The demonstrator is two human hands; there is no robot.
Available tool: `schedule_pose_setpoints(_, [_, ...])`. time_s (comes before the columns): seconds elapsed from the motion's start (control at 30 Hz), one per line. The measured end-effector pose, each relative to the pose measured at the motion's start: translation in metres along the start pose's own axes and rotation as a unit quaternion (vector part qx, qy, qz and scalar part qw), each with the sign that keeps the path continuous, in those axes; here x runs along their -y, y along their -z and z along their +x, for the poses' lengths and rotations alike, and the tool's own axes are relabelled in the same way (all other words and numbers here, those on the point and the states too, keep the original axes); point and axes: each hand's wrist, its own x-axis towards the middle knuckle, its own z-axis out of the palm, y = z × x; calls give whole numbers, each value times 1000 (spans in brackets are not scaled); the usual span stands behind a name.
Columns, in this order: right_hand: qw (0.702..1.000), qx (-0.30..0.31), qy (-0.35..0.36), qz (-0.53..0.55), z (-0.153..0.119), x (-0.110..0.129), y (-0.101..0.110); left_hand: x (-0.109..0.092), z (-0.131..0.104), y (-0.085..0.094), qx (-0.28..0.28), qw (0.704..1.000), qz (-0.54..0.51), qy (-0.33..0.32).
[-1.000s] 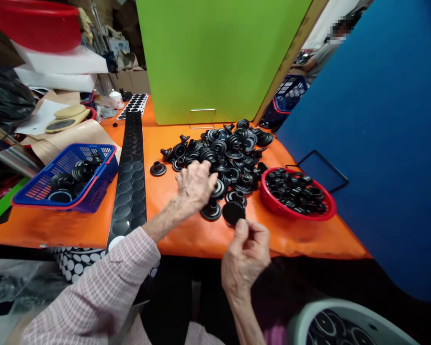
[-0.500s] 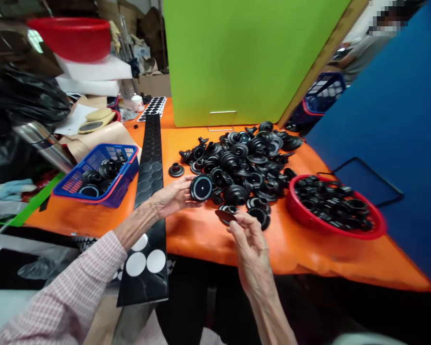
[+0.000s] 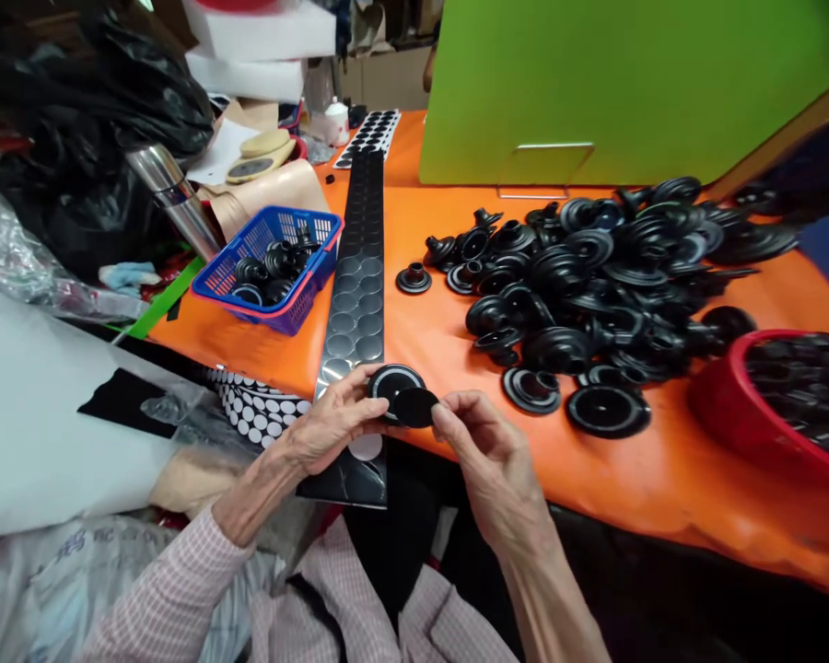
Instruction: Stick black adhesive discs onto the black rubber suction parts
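Note:
My left hand (image 3: 338, 414) grips a round black part (image 3: 395, 376) with a pale ring on its face, just over the table's front edge. Pinched in my right hand (image 3: 480, 437) is a thin black disc (image 3: 415, 407), which overlaps the face of that part. Beneath and behind my left hand lies a long black strip (image 3: 359, 304) marked with circles, with a white circle (image 3: 366, 447) near its front end. To the right, a heap of black flanged parts (image 3: 559, 350) covers much of the orange table (image 3: 428, 341).
A blue basket (image 3: 304, 299) with black parts stands left of the strip. A red basin (image 3: 725, 396) of black pieces sits at the right. Behind the heap rises a green board (image 3: 594, 83). A metal flask (image 3: 172, 198) leans at the left.
Both hands have come together, and the thin disc now overlaps the round part's face. The view has swung left and down, so the heap and basin appear farther right.

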Motion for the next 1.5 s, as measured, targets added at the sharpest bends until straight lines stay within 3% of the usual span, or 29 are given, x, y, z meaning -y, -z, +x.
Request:
schedule_pose_setpoints(0.1, [999, -1, -36, 32, 1, -5, -3, 4, -2, 2, -6, 1000, -13, 6])
schedule_pose_setpoints(0.37, [997, -80, -8, 16, -1, -19, -21, 13, -5, 7, 10, 999, -34, 14])
schedule_pose_setpoints(0.9, [993, -117, -16, -20, -3, -22, -30, 16, -4, 4, -4, 999, -35, 18])
schedule_pose_setpoints(1.13, [986, -139, 30, -92, -5, -31, -34, 23, -2, 9, 12, 999, -37, 6])
schedule_pose_setpoints(1.3, [972, -148, 90, -158, -6, -37, -39, 27, -2, 9, -33, 999, -35, -4])
schedule_pose_setpoints(1.43, [943, -154, 167, -242, -5, -41, -46, 27, -3, 10, -63, 997, -31, -11])
schedule_pose_setpoints(1.5, [937, -163, 172, -256, -4, -44, -48, 28, -3, 11, -68, 997, -33, -15])
